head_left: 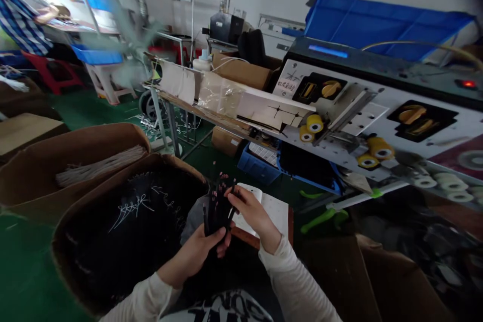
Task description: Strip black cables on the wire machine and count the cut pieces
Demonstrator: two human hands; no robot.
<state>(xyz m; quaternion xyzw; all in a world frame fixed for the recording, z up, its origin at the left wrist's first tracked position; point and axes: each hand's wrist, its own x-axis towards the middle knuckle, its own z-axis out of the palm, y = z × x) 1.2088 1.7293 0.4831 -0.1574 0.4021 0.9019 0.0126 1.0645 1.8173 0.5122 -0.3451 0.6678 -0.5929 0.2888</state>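
Two bare hands in view, both on one bundle of black wires (219, 209), held in front of the person's body; wire count can't be told, ends look pink-tipped. Left hand (192, 256) grasps it from below, fingers (222, 247) curled round. Right hand (251, 211) pinches the upper part, fingers clenched on the wires. Just behind: 1 white sheet (273, 211). At left: 2 cardboard boxes, one (75, 143) with 1 pale wire bundle (100, 166), one (81, 211) with a heap of black wires (139, 231). At right: 1 machine panel (381, 88), 4 yellow rolls (313, 123). Upper left: 1 co-worker's checked sleeve (22, 22).
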